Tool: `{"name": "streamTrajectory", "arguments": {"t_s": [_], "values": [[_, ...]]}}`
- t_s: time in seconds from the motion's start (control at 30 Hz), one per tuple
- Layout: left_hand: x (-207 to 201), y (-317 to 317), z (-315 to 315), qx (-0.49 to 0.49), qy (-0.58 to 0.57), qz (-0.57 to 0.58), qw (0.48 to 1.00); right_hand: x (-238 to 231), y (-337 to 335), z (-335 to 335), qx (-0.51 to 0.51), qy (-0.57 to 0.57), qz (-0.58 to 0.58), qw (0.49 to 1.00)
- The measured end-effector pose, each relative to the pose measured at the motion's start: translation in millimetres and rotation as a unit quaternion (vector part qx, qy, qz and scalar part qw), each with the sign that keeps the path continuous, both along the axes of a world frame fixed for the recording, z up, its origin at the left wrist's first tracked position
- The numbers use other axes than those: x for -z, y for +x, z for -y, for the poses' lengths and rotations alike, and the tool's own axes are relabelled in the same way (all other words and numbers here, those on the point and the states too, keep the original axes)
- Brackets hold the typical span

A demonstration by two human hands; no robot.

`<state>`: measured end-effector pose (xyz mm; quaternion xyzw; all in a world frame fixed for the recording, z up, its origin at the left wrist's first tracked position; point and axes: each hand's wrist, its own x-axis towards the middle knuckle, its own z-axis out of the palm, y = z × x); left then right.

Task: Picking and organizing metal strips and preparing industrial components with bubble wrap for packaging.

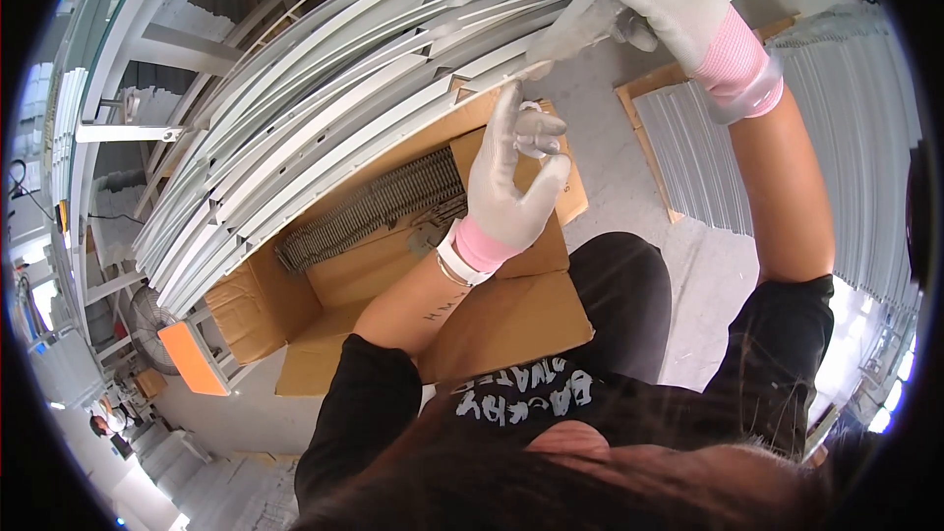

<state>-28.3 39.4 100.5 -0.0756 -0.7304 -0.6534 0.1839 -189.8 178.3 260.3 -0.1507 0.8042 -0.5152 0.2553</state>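
Observation:
Both my hands wear whitish gloves with pink cuffs. My left hand (516, 177) is over an open cardboard carton (506, 324), its index finger stretched to the near edge of a stack of long white metal profiles (393, 103). Its thumb stands apart and the other fingers are bent, with nothing plainly held. Farther up and to the right, my right hand (664, 5) pinches a translucent strip like plastic film (580, 34), which trails down-left toward the profiles' end. Inside the carton lies a long row of closely packed grey metal pieces (379, 206).
Right of me, wide stacks of grey panels (855, 128) lie with wooden edging (649, 152). A floor fan (147, 329) and an orange-topped board (194, 359) stand at left. Metal rack posts (108, 59) rise far left. Another person (113, 421) is in the distance.

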Motion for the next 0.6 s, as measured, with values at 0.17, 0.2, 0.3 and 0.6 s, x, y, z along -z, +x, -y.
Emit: {"name": "streamTrajectory", "arguments": {"t_s": [0.17, 0.2, 0.3, 0.6], "values": [[7, -4, -6, 0.027, 0.053, 0.014, 0.998, 0, -2, -4, 0.034, 0.039, 0.013, 0.999], [7, -6, -6, 0.037, 0.081, 0.012, 0.996, 1, -2, -4, 0.037, 0.04, 0.006, 0.998], [1, -4, -7, 0.054, 0.125, 0.024, 0.99, 34, -12, -21, -0.005, 0.032, -0.044, 0.999], [-1, -11, -5, 0.018, 0.014, 0.004, 1.0, 50, -6, -24, 0.04, -0.053, -0.015, 0.998]]}}
